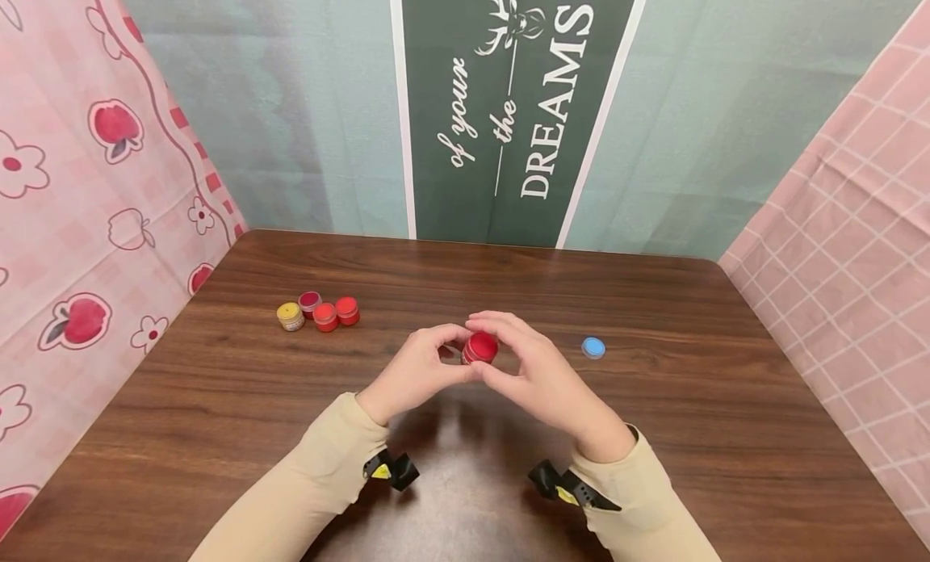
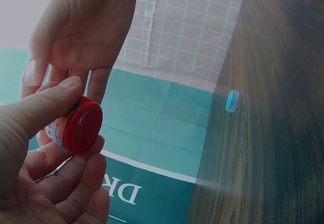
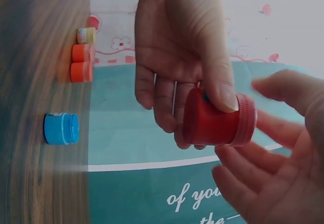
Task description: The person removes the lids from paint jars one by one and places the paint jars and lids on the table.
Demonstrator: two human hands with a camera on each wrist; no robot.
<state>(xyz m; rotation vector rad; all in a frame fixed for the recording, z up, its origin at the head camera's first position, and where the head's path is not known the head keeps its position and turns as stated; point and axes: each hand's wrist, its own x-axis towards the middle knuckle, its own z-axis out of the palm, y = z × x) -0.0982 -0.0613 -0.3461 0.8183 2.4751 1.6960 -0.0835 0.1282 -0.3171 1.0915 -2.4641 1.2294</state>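
Red jar (image 1: 480, 349) is held above the table (image 1: 654, 481), pinched between the thumb and fingers of the left hand (image 1: 417, 368). Beside it, the right hand (image 1: 534, 372) is spread with loosely bent fingers, its thumb apart from the ribbed cap (image 3: 246, 120); whether the cap is touched by its fingers cannot be told. The cap is seated on the red jar, so its inside is hidden. Below the red jar, a blue jar (image 3: 61, 128) is stood uncapped, its contents unseen. To the red jar's right, a blue lid (image 1: 593, 348) is laid on the table. To its left are grouped a yellow jar (image 1: 291, 316), a dark red jar (image 1: 309, 304) and two bright red jars (image 1: 326, 317), all apparently capped.
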